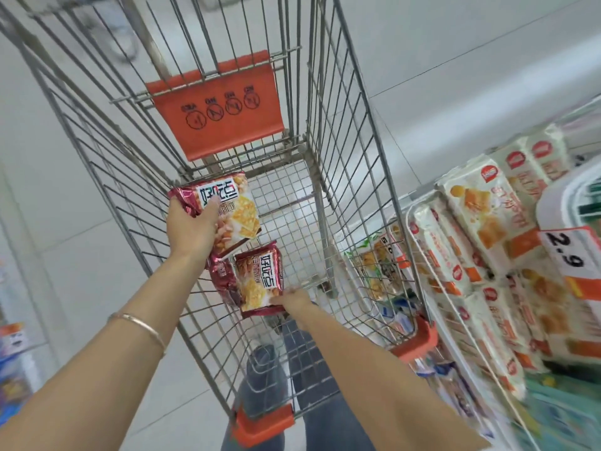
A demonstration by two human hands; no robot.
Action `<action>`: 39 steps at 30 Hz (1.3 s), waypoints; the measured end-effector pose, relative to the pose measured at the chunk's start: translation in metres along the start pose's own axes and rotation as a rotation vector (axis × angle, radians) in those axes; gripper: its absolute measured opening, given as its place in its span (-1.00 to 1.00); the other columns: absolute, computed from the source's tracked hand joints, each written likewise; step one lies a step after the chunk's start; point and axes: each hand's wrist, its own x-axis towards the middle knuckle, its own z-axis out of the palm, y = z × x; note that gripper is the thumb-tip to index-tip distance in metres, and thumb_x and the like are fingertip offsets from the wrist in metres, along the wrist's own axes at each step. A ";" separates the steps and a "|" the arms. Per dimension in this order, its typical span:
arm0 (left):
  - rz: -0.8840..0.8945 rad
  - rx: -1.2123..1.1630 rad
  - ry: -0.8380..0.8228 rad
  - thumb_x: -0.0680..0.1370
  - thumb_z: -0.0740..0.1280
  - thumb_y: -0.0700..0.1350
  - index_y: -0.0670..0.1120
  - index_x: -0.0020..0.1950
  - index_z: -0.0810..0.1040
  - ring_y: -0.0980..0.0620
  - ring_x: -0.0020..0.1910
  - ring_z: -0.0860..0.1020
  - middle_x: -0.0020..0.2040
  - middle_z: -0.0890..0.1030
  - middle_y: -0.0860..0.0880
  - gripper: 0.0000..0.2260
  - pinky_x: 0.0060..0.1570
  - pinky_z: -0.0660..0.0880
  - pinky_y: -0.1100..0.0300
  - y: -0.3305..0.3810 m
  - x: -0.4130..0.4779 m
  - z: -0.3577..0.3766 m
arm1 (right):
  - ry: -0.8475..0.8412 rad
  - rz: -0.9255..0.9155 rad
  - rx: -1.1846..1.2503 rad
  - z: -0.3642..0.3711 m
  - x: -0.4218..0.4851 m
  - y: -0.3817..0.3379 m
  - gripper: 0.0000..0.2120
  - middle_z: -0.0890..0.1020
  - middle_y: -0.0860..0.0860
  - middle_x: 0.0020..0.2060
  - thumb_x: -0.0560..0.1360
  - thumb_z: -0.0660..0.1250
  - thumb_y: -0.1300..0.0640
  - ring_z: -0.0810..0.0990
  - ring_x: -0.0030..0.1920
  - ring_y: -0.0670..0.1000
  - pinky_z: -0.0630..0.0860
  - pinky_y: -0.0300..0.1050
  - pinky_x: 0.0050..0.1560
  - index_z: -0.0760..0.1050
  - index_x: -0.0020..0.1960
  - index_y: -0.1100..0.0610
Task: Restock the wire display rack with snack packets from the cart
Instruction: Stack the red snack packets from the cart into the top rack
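Both my arms reach down into a wire shopping cart point(354, 164). My left hand point(192, 227) grips a maroon cracker packet point(227, 206) by its left end, lifted above the cart floor. Lower down, my right hand point(294, 301) pinches the bottom edge of a second maroon cracker packet point(260, 281), which stands tilted. A third maroon packet point(222, 276) lies partly hidden behind it. The wire display rack point(455, 307) stands to the right of the cart, filled with white and orange snack packets point(481, 216).
An orange child-seat flap point(218, 105) hangs at the cart's far end. Orange corner bumpers point(263, 424) mark its near rim. A price tag reading 2.9 point(566, 252) hangs on the rack. More packets point(380, 268) show through the cart's right wall. My legs stand below.
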 end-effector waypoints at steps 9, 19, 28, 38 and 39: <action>-0.033 0.066 -0.015 0.54 0.37 0.14 -0.06 0.36 0.43 -0.10 0.16 0.58 0.22 0.60 -0.01 -0.53 0.23 0.51 -0.12 0.011 -0.010 0.008 | 0.222 -0.250 0.039 -0.092 -0.042 -0.024 -0.83 0.59 0.05 -0.07 0.58 0.30 0.33 0.63 -0.09 0.07 0.65 -0.03 -0.13 0.36 0.04 0.12; -0.039 0.108 -0.028 0.60 0.22 0.21 -0.10 0.36 0.42 -0.16 0.08 0.61 0.20 0.59 -0.08 -0.52 0.11 0.56 -0.13 0.011 -0.013 0.006 | 0.258 -0.571 -0.023 -0.133 -0.085 -0.058 -0.70 0.54 0.03 0.20 0.56 0.28 0.37 0.59 0.07 -0.04 0.55 -0.41 -0.13 0.52 0.26 0.18; -0.117 0.170 -0.229 0.60 0.13 0.29 -0.16 0.55 0.21 -0.02 -0.15 0.60 0.33 0.52 -0.21 -0.32 -0.04 0.52 0.02 0.010 -0.017 0.002 | -0.104 -0.320 0.537 -0.146 -0.088 -0.089 -0.71 0.66 0.26 0.11 0.57 0.30 0.03 0.68 0.01 0.21 0.60 0.09 0.10 0.53 0.15 0.22; -0.380 0.108 -0.821 0.41 0.09 0.44 -0.11 0.16 0.55 -0.13 -0.03 0.68 -0.01 0.71 -0.21 -0.30 0.02 0.53 -0.05 0.052 -0.046 0.010 | -0.187 -0.254 0.405 -0.123 -0.114 -0.114 -0.49 0.70 0.15 -0.10 0.68 -0.07 -0.23 0.70 -0.05 0.15 0.64 0.07 0.02 0.48 0.14 0.11; -0.364 0.125 -0.822 0.43 0.20 0.37 -0.11 0.17 0.54 -0.10 -0.10 0.70 -0.05 0.72 -0.19 -0.39 -0.08 0.55 0.00 0.056 -0.046 0.010 | -0.158 -0.261 0.383 -0.123 -0.120 -0.118 -0.48 0.69 0.15 -0.07 0.68 -0.09 -0.24 0.69 -0.03 0.15 0.63 0.07 0.06 0.49 0.14 0.10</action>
